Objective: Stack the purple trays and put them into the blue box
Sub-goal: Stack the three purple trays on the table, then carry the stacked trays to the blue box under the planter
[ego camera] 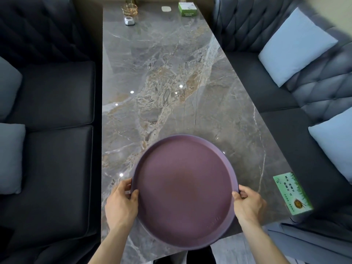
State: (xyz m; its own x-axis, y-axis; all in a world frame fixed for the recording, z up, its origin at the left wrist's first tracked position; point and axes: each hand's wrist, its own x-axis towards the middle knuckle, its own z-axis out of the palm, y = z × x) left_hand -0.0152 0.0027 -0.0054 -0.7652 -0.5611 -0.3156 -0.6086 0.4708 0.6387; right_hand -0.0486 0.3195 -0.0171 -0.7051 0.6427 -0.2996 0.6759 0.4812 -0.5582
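A round purple tray [184, 189] is held over the near end of the grey marble table [163, 82], reaching past its front edge. A second rim edge shows along its upper right side, so it looks like a stack of trays. My left hand [121, 202] grips the left rim, thumb on top. My right hand [249, 203] grips the right rim the same way. No blue box is in view.
A green tissue box [292, 193] lies at the table's near right corner. At the far end stand another green box [187, 8], a white pad [166, 8], a small grey holder [130, 20] and a gold wire basket [129, 8]. Dark sofas with pale blue cushions [296, 47] flank the table.
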